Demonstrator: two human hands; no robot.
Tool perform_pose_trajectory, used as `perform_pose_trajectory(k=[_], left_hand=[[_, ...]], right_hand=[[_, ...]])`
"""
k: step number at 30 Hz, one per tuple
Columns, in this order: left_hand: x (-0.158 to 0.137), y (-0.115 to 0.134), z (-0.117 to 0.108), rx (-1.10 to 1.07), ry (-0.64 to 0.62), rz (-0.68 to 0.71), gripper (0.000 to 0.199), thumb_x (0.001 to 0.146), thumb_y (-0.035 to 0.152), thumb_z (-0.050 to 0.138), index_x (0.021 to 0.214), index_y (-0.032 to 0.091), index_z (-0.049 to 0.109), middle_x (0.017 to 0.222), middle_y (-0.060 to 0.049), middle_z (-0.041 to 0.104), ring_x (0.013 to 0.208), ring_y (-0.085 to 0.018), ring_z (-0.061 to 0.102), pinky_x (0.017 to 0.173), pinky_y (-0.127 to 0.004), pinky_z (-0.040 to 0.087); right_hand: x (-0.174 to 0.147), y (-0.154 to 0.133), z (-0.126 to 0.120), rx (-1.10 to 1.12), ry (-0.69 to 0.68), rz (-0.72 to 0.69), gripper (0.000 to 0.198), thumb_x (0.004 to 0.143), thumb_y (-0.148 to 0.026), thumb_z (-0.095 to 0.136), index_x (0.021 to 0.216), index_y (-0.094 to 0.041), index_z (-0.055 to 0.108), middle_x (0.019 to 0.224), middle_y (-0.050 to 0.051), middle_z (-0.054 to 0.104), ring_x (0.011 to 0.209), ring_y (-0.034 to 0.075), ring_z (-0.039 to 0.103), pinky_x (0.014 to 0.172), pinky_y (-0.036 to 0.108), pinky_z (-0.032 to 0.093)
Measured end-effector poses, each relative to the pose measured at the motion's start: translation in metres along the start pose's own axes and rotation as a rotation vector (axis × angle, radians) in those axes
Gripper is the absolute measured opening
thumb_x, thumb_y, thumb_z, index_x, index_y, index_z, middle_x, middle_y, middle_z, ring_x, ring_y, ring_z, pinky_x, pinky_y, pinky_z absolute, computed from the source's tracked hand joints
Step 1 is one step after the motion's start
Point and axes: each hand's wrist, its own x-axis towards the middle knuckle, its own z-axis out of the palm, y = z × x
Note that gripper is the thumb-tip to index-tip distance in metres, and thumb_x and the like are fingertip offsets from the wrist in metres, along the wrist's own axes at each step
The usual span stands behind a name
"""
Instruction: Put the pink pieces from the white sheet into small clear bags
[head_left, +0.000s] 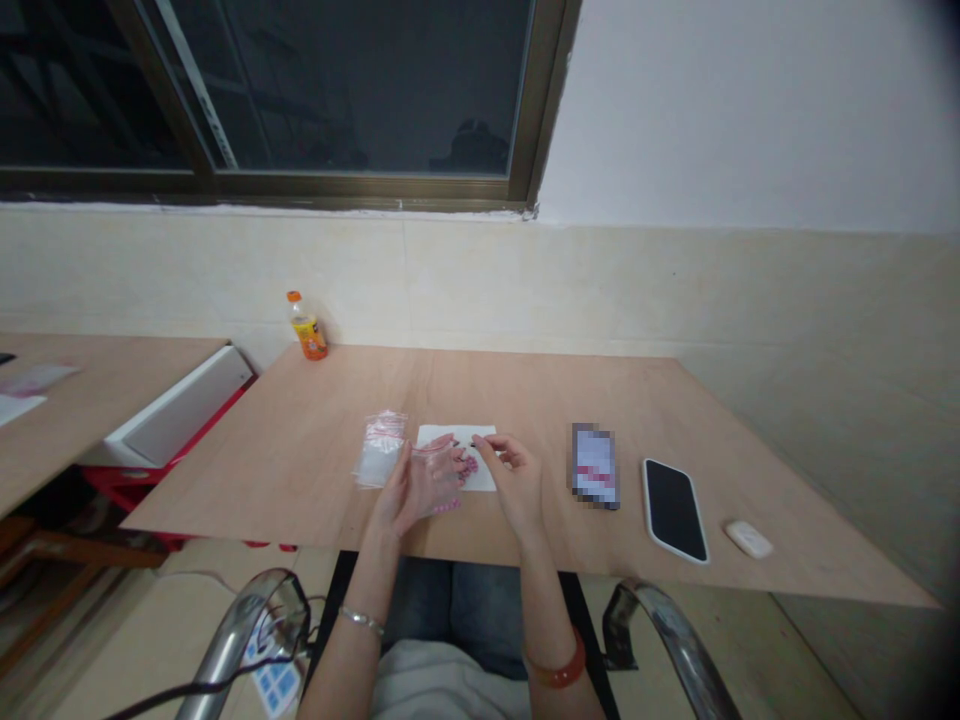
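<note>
My left hand (403, 498) is closed on a clear zip bag (436, 480), with small pink pieces in its lower corner. Behind the bag, a white sheet of paper (480, 482) lies on the table, and a little cluster of pink pieces (470, 464) rests on it. Over the sheet's right side, thumb and finger of my right hand (517, 485) come together in a pinch. Something tiny and dark shows at those fingertips, too small to name. Just left of my left hand lies a pile of clear zip bags (381, 455).
On the wooden table (525, 390), a phone with a blurred screen (595, 467), a white-edged black tablet-like device (675, 512) and a small white case (748, 539) lie to the right. An orange drink bottle (308, 328) stands at the back left, near the wall.
</note>
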Motion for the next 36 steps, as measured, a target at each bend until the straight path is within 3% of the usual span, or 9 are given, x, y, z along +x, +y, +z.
perform_pose_trajectory(k=[4,10,13,21,36], left_hand=[[-0.002,0.003,0.000,-0.011,0.025,0.018,0.054,0.090,0.050,0.035,0.125,0.011,0.050,0.116,-0.016,0.063,0.102,-0.024,0.062,0.092,-0.041,0.046],[-0.003,0.009,0.001,-0.048,0.062,0.050,0.051,0.091,0.050,0.035,0.120,0.013,0.054,0.116,-0.014,0.064,0.101,-0.024,0.063,0.092,-0.040,0.046],[-0.003,0.011,0.003,-0.047,0.086,0.054,0.050,0.091,0.050,0.035,0.119,0.013,0.054,0.114,-0.013,0.064,0.101,-0.023,0.063,0.091,-0.040,0.046],[-0.005,0.007,0.013,-0.015,0.119,0.047,0.049,0.091,0.049,0.036,0.119,0.014,0.053,0.116,-0.013,0.063,0.099,-0.023,0.063,0.090,-0.041,0.046],[-0.006,0.007,0.011,0.003,0.101,0.034,0.050,0.089,0.052,0.037,0.121,0.016,0.052,0.121,-0.013,0.060,0.105,-0.022,0.060,0.095,-0.042,0.042]], right_hand=[[0.004,0.005,-0.010,0.055,-0.112,0.025,0.027,0.072,-0.044,0.064,0.074,-0.016,0.064,0.075,0.006,0.067,0.070,0.017,0.060,0.062,0.027,0.045],[0.002,0.017,-0.033,-0.014,-0.705,0.257,0.021,0.063,-0.031,0.071,0.077,-0.016,0.065,0.065,0.000,0.065,0.060,0.013,0.058,0.057,0.024,0.043],[0.001,0.021,-0.038,-0.062,-0.856,0.307,0.025,0.064,-0.026,0.069,0.086,-0.016,0.068,0.066,-0.001,0.065,0.057,0.011,0.056,0.053,0.020,0.041],[-0.001,0.017,-0.030,-0.064,-1.015,0.235,0.040,0.069,-0.022,0.064,0.109,-0.019,0.067,0.066,0.000,0.065,0.056,0.010,0.055,0.052,0.020,0.041],[-0.002,0.020,-0.032,-0.075,-0.969,0.244,0.039,0.068,-0.026,0.068,0.106,-0.018,0.067,0.061,-0.003,0.062,0.051,0.008,0.052,0.050,0.019,0.039]])
